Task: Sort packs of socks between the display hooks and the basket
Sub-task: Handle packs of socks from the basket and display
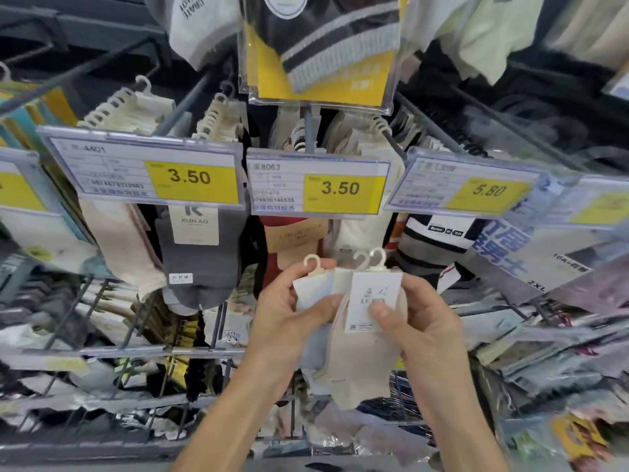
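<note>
Near centre, below the middle price tag [316, 185], three sock packs [369, 349] fan between the hands: the left hand [282, 318] grips the pale blue one, the right hand [422, 321] pinches the beige pack's card; display hooks [185, 105] behind.

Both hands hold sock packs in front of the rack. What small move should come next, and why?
Probably the right hand should slide the front beige pack free of the others. Three plastic hangers fan out on top, so several packs are bunched, and the left hand pinches the rear pack. A single pack is easier to hang.
</note>
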